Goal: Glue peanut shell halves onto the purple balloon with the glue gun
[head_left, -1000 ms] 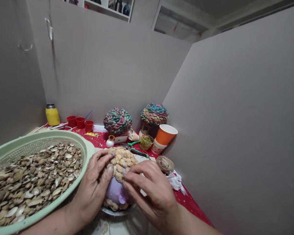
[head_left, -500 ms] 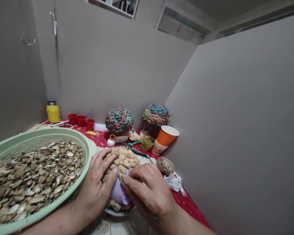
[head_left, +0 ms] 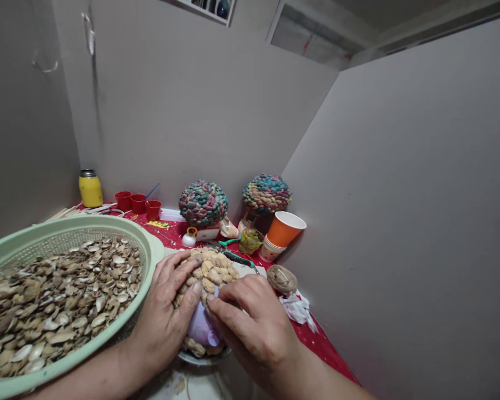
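A rounded purple form, apparently a balloon with a knot [head_left: 211,336], sits in a shallow metal bowl [head_left: 202,360]. Tan nutshell pieces [head_left: 215,271] cover its upper part, and more shells lie along its lower edge. My left hand [head_left: 166,305] wraps the left side, fingers over the shells and thumb by the bare purple patch. At the border of that patch, the thumb and fingertips of my right hand [head_left: 254,322] press together on a single shell piece [head_left: 204,299]. My right-hand fingers partly hide the balloon's right side.
At left stands a green colander [head_left: 154,250] of loose shells. Behind are two multicoloured shell-covered balls [head_left: 203,203], red cups [head_left: 138,204], a yellow jar [head_left: 90,190], green-handled pliers [head_left: 239,258] and an orange paper cup [head_left: 284,230]. Twine [head_left: 281,279] lies right, near the grey partition [head_left: 420,211].
The camera view has shifted slightly. Both hands keep nearly the same places on the shell-covered balloon, and the right fingertips stay at the same shell.
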Demonstrator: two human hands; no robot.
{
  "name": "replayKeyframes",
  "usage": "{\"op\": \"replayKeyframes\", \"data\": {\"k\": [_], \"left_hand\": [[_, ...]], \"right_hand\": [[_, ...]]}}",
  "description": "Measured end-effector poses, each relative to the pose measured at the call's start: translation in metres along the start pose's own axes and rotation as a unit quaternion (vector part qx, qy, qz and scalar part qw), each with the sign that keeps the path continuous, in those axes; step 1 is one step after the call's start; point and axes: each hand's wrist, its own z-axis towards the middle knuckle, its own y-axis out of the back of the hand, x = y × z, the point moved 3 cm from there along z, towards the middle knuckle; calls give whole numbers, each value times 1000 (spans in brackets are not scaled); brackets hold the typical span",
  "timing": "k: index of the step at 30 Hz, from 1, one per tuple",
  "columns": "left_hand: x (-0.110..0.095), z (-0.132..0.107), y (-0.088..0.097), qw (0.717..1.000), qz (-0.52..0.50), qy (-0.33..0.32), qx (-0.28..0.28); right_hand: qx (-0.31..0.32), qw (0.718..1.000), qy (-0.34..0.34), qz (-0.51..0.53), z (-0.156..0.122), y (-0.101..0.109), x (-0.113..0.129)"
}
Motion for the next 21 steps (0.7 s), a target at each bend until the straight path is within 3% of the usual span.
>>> {"op": "replayKeyframes", "data": {"k": [8, 16, 21], "left_hand": [[0, -1, 1, 1000, 11, 9, -2], [11, -11, -2, 999, 31, -10, 21], [15, -13, 4, 998, 59, -34, -6]], "right_hand": [[-22, 999, -23, 21, -5, -6, 4], [-61, 992, -81, 75, -22, 19, -6], [-85, 989, -109, 48, -50, 26, -15]]}}
